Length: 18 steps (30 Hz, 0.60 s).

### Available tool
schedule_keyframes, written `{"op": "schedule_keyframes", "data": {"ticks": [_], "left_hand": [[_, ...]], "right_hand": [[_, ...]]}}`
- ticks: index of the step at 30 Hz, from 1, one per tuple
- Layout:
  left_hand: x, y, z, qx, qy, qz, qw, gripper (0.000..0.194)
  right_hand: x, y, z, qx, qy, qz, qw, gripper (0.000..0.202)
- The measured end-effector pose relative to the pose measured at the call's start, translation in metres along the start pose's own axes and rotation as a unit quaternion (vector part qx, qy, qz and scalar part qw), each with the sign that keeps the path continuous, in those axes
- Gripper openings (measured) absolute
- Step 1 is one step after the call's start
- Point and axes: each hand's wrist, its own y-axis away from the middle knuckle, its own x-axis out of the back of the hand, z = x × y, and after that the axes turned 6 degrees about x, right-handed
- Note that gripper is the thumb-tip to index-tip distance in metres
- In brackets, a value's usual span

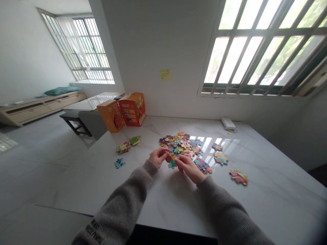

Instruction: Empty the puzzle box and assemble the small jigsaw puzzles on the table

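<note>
My left hand (pixel 159 157) is closed in a pinch on a small reddish puzzle piece (pixel 168 158) at the near edge of the pile. Facing it, my right hand (pixel 188 166) pinches a yellow-and-green puzzle piece (pixel 173 161); the fingers partly hide both pieces, and I cannot tell whether they are joined. Just behind the hands lies a heap of mixed jigsaw pieces (pixel 182 143). A joined blue-and-pink section (pixel 202 165) rests beside my right hand.
Joined puzzle sections (pixel 221 158) and a red one (pixel 238 177) lie to the right. On the left are stacked pieces (pixel 123 147), green pieces (pixel 135 140) and a blue piece (pixel 119 163). Two orange boxes (pixel 133 109) stand behind. A white power strip (pixel 229 124) sits at the back right.
</note>
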Motion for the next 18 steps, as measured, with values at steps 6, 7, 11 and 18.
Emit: {"op": "schedule_keyframes", "data": {"ticks": [6,7,11,18], "left_hand": [[0.003,0.008,0.005,-0.151,-0.268,0.0,0.952,0.058],[0.004,0.008,0.005,-0.164,-0.304,-0.004,0.938,0.059],[0.005,0.008,0.002,-0.199,-0.379,-0.016,0.903,0.046],[0.011,0.009,0.009,-0.184,-0.458,-0.016,0.87,0.052]], "right_hand": [[0.002,-0.005,0.009,0.008,0.001,0.092,0.996,0.046],[0.001,-0.005,0.011,0.007,-0.002,0.098,0.995,0.046],[-0.004,-0.004,0.017,0.011,-0.004,0.086,0.996,0.045],[-0.009,-0.002,0.018,0.018,0.026,0.068,0.997,0.043]]}}
